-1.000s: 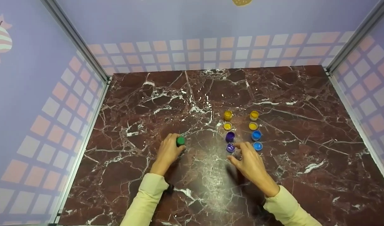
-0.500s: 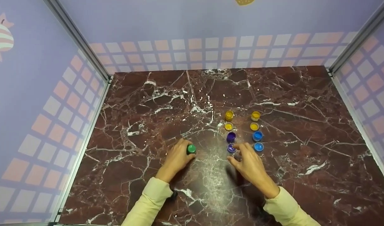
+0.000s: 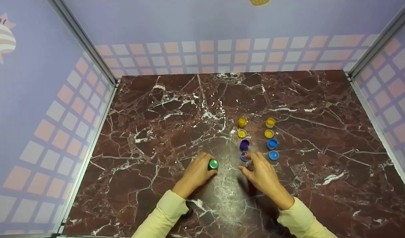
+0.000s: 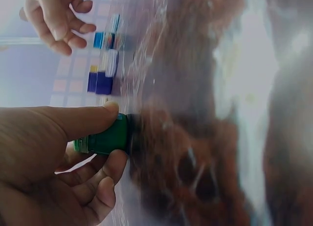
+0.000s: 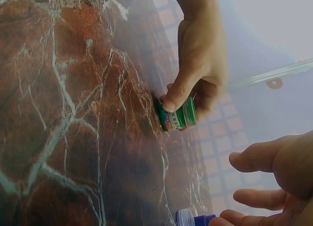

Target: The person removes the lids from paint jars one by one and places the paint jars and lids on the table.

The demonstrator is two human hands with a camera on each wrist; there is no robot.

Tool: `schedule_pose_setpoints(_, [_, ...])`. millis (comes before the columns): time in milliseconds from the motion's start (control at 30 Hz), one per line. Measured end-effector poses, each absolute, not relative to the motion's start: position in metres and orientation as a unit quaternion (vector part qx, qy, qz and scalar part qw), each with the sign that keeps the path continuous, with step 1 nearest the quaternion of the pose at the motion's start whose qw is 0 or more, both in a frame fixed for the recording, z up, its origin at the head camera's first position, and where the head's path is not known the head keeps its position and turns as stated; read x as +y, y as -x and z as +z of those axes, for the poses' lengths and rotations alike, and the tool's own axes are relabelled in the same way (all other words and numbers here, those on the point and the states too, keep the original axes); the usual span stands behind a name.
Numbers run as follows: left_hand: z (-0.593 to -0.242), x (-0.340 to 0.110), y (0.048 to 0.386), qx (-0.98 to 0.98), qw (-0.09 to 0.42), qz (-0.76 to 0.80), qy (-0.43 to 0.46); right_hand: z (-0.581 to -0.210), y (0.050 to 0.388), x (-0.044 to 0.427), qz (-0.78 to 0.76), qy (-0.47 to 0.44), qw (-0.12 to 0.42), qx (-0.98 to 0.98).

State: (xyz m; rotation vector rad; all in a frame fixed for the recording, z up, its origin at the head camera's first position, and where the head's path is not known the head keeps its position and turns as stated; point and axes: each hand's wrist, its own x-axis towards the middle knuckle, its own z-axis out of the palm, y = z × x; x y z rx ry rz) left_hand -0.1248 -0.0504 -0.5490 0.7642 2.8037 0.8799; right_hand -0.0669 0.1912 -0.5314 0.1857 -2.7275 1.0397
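Observation:
My left hand (image 3: 197,172) pinches a small green paint jar (image 4: 110,138) between thumb and fingers. The jar stands upright on or just above the table, its green lid (image 3: 213,164) on top. To the right, my right hand (image 3: 263,173) has its thumb and fingers spread, with nothing between them. Its index fingertip overlaps a purple-smeared lid (image 3: 244,156) in the head view; whether they touch I cannot tell. Just behind that lid stands an uncapped purple paint jar (image 3: 244,144).
An uncapped blue jar (image 3: 272,143) stands right of the purple one, with its blue lid (image 3: 273,155) in front. Farther back are two uncapped yellow jars (image 3: 242,122), each with a yellow lid (image 3: 242,133) before it. Patterned panels (image 3: 202,54) border the marbled table (image 3: 149,109).
My left hand has brought the green jar rightward and nearer to me, towards the right hand. The right hand has stayed almost where it was.

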Motion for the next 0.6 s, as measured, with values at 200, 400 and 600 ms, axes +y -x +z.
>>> schedule_pose_setpoints(200, [-0.551, -0.041, 0.119, 0.921, 0.042, 0.274, -0.274, -0.532, 0.068, 0.188, 0.344, -0.07, 0.104, -0.931])
schedule_pose_setpoints(400, [-0.552, -0.033, 0.113, 0.915, 0.044, 0.273, -0.295, -0.53, 0.069, 0.182, 0.355, -0.07, 0.083, -0.928])
schedule_pose_setpoints(600, [-0.552, -0.026, 0.109, 0.905, 0.075, 0.278, -0.313, -0.53, 0.069, 0.177, 0.357, -0.077, 0.075, -0.928])
